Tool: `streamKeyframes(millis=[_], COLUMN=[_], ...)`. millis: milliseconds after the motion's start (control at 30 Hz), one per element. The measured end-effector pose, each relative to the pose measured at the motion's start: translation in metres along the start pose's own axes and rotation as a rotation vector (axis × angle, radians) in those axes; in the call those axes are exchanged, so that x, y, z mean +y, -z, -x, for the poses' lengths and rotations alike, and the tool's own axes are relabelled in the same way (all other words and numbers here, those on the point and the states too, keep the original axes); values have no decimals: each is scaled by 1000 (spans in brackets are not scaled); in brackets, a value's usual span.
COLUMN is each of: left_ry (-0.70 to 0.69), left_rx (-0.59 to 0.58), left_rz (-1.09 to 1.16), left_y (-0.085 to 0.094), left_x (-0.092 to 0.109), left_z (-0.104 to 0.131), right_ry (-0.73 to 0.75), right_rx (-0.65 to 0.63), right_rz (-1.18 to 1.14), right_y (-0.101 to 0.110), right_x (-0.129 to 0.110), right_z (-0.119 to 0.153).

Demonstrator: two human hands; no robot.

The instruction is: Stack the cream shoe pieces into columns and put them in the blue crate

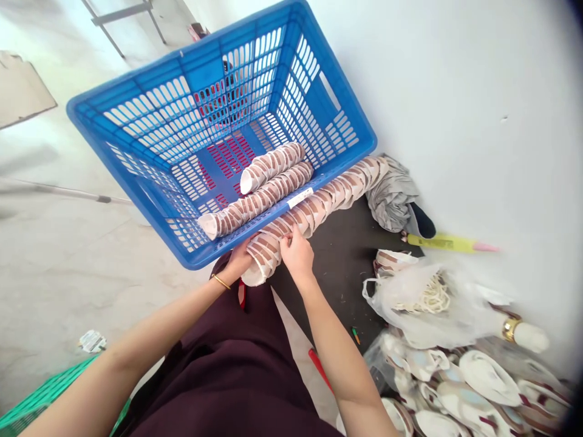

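A long roll-like stack of nested tan-and-white shoe pieces (330, 200) slants along the near outer side of a blue plastic crate (200, 262). My left hand (240, 258) is closed on the underside of its near end, partly hidden by the crate and the stack. Farther along, my right hand (298, 254) grips the same stack with fingers and thumb. Two similar stacks lie inside the crate: a shorter one (276, 165) and a longer one (259, 201), side by side against the near wall.
To the right, a dark tabletop (334, 267) bears a crumpled grey cloth (394, 194), a yellow-green pen-like item (439, 243) and a clear plastic bag (410, 303) with cords. Several loose shoe pieces (473, 388) are heaped lower right. A green basket (50, 388) stands lower left; a white wall rises right.
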State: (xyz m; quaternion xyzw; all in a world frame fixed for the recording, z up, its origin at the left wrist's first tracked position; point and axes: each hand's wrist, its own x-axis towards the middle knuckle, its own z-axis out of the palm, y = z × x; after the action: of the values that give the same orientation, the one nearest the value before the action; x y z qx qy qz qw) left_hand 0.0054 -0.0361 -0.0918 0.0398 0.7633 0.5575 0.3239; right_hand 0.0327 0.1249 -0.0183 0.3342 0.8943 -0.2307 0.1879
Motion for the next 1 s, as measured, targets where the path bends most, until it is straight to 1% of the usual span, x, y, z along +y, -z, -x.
streamKeyframes(millis=[67,100,167,267,333,433,500,600,667,800,867,933,1000], left_ry=[-4,-5,-11,-23,-28,-17,8,37,42,49,49,48,45], left_rx=[-12,-18,-21,-34,-41,-45,-49,-48,-49,-46,-44,-45,-45], left_rz=[7,13,19,35,44,46,49,53,49,43,42,44,43], left_y=[0,1,1,1,2,2,3,3,3,3,3,2,2], left_x=[-2,-3,-5,-5,-4,-4,-3,-3,-2,-1,0,0,0], left_z=[-1,-1,-1,-1,0,0,0,0,1,3,3,3,2], right_ry=[-68,-75,-16,131,195,265,273,253,251,216,150,39,-71], right_rx=[-31,-33,22,185,260,311,298,237,218,267,281,242,188], right_rz=[95,130,186,249,260,211,157,108,101,11,-93,-165,-168], right_y=[3,3,4,3,0,-4,-5,-2,3,14,20,27,34], right_x=[-5,-6,-6,2,10,21,26,27,26,28,30,32,33], right_z=[-5,-6,-7,-2,2,4,1,-7,-12,-24,-34,-46,-61])
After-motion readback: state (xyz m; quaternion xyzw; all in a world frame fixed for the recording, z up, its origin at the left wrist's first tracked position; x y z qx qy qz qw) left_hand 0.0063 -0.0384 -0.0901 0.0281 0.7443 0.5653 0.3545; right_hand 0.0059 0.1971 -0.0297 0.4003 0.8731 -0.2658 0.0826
